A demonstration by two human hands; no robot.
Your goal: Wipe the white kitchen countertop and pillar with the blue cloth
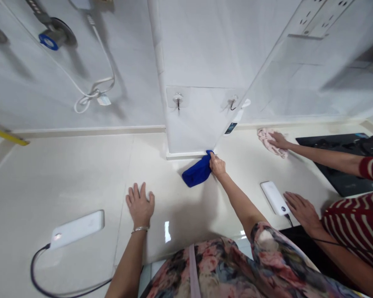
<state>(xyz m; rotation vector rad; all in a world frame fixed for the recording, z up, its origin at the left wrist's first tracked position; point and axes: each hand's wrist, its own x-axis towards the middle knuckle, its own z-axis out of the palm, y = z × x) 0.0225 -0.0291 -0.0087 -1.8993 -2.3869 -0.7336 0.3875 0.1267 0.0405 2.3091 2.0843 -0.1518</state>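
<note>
You're wearing a short-sleeved top (214, 269) — a floral print in pink, blue and cream — with a narrow pink strap (192, 271) running down its front. The loose sleeve (264, 244) ends near your right elbow, and a thin silver bangle (140, 229) circles your left wrist (139, 232).

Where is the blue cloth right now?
In the head view, the blue cloth lies on the white counter at the foot of the pillar, held by the person's right hand.

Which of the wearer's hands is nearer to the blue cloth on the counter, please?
The right hand is nearer, gripping the blue cloth. The left hand rests flat on the counter, off to the cloth's left.
</note>
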